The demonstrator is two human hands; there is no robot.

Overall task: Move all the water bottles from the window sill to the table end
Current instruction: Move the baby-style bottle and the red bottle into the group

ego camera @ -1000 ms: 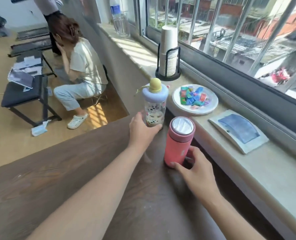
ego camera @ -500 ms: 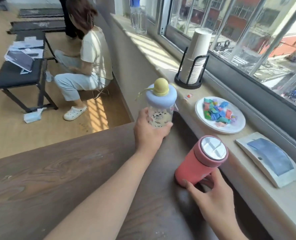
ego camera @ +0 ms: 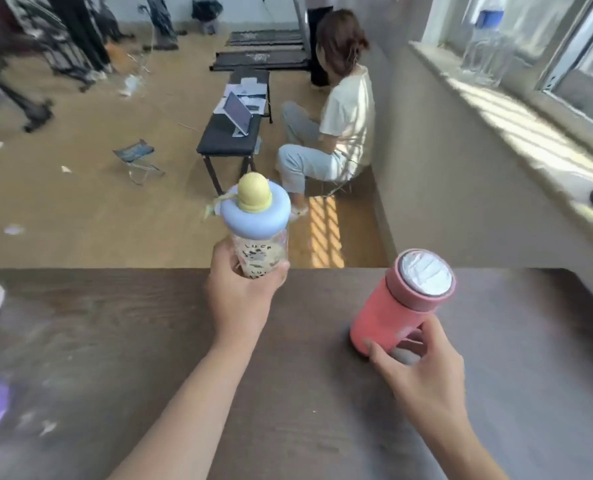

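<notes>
Pink bottle (ego camera: pixel 397 308) and clear bottle (ego camera: pixel 258 252) gripped by curled fingers (ego camera: pixel 374 349).

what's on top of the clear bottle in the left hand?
A blue ring-shaped lid with a yellow knob caps the clear bottle. The left hand covers its base.

Both bare forearms reach forward from the bottom edge. The left hand (ego camera: pixel 241 299) is raised, wrist straight, fingers and thumb curled closed in a grip — knuckles toward the camera. The right hand (ego camera: pixel 423 370) sits lower, fingers spread in a looser pinch — thumb up, forefinger low.
</notes>
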